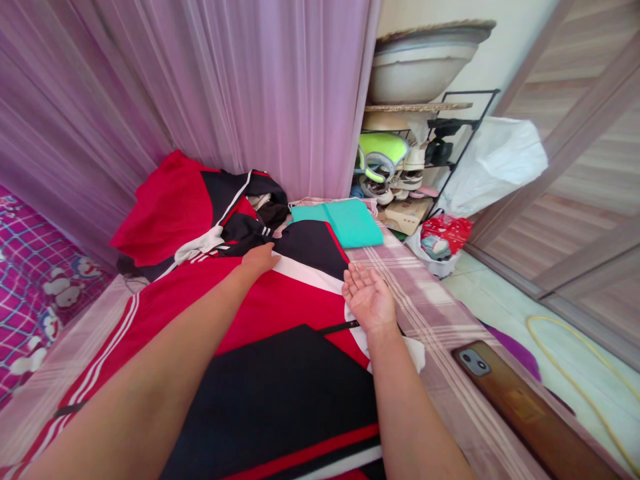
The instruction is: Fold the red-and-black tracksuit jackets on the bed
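Left fingers (pixel 269 253) flat and close together, pressed on the dark upper part of a red, black and white jersey (pixel 280 313); left hand (pixel 260 259) gripping nothing. Right fingers (pixel 353 277) straight and loosely together, right hand (pixel 369 297) palm up and open at the jersey's 3 o'clock edge. Jersey spread flat on the plaid bed sheet (pixel 430 300). Heaped red and black clothes (pixel 200 207) at 11 o'clock, folded teal cloth (pixel 350 223) at 1 o'clock, smartphone (pixel 475 362) at 4 o'clock, shoe rack (pixel 400 173) beyond.
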`<state>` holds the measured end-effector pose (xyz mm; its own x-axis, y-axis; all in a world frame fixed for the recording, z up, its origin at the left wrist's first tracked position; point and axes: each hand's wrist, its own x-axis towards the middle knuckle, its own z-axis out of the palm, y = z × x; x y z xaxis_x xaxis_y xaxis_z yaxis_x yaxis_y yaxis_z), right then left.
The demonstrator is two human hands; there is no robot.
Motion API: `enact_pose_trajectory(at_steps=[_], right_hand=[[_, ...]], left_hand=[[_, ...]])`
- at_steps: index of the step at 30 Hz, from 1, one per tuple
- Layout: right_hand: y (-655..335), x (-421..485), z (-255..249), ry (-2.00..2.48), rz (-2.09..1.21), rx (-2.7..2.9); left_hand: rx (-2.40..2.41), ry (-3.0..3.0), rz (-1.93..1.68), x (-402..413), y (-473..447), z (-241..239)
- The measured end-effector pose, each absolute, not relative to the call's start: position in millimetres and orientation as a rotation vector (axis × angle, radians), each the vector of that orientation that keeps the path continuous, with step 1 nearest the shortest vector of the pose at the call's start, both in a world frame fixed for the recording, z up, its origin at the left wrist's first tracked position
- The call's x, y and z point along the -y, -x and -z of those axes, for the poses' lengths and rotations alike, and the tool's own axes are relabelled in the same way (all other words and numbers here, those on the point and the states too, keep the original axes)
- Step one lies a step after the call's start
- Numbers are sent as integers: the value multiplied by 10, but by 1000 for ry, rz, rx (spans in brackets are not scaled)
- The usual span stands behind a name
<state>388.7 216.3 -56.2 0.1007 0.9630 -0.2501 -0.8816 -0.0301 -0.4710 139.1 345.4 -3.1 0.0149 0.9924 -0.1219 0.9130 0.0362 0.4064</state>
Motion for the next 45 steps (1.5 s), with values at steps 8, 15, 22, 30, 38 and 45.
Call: enact_pose_trajectory(at_steps=[8,15,22,30,38,45], right_hand=[[-3864,-2153,509,641,-1480,156],[-3857,-2173,544,656,-1499,235],[-3896,-2148,532,580,-1426,196],[-3901,-2117,461,513,-1413,115],[-3931,-2140,572,520,-1337,140],[-3926,-2138,556,534,-1344,79]], left_hand=[[-1790,-1509,-602,-3677,-1502,198],[-1695,-1517,-889,-3427,-1544,368],[-1126,-2460,-576,-2601,-1707,405],[-1161,-2663,-235,-2721,-1996,334],[-1358,-2750,8,-3311,-2568,-39],[-1298,-2778,205,-3529,-2863,-39]])
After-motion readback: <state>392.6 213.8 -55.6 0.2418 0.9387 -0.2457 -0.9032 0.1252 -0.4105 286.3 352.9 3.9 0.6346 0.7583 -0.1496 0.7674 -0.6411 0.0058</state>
